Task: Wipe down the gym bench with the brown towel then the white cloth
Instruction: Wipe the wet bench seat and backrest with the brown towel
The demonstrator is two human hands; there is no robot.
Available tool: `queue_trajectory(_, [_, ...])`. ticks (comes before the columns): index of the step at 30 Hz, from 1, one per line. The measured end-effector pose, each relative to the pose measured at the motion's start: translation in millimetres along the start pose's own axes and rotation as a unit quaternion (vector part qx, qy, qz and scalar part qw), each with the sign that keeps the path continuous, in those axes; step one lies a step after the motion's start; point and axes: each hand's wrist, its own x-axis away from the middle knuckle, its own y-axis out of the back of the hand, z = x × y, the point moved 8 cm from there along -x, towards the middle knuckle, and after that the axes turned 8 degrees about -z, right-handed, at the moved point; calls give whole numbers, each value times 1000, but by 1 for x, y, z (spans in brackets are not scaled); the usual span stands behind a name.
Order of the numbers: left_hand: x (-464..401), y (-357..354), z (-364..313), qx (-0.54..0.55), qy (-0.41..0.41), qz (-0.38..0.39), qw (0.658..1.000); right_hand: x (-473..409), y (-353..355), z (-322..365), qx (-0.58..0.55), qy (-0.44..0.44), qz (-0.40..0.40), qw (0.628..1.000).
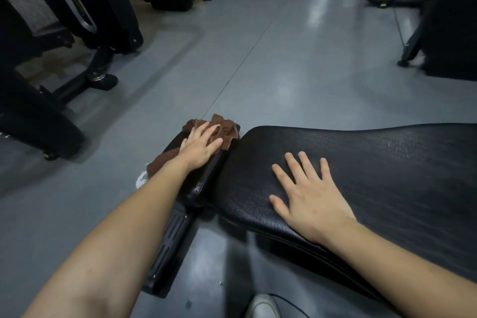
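- I am looking down at a grey gym floor point(296, 64) with a sheen of reflected light, and dark exercise machines point(64, 41) stand along the left and the far right.
- The counter point(374, 175) I am working on is a black padded gym bench: a wide textured pad running off to the right, and a smaller seat pad point(206, 175) just left of it, tilted down toward the floor.
- My left hand point(200, 148) lies flat on the brown towel point(224, 131), fingers straight and spread a little, pressing it onto the far end of the smaller pad.
- The towel is bunched up beyond my fingertips, and another part of it shows below my wrist, hanging off the pad's left edge.
- My right hand point(309, 199) rests palm down on the big pad, fingers stretched out and apart, holding nothing.
- The two hands are well apart, one on each pad.
- A small white patch point(141, 181) shows beside my left forearm, just by the towel's lower edge; I cannot tell what it is.
- The bench's black metal frame point(167, 248) runs under my left forearm down toward the floor.
- The toe of a light shoe point(263, 307) sits at the bottom edge.
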Motion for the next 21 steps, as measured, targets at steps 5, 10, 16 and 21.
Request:
queue_trajectory(5, [-10, -1, -7, 19, 35, 12, 999, -1, 1, 0, -7, -5, 7, 1000])
queue_trajectory(10, [21, 1, -12, 33, -23, 0, 999, 0, 0, -1, -17, -10, 21, 1000])
queue_trajectory(16, [88, 2, 1, 9, -110, -50, 993, 1, 4, 1, -18, -2, 28, 999])
queue_trajectory(21, [125, 4, 24, 40, -93, -74, 992, 1, 7, 1, -26, -2, 38, 999])
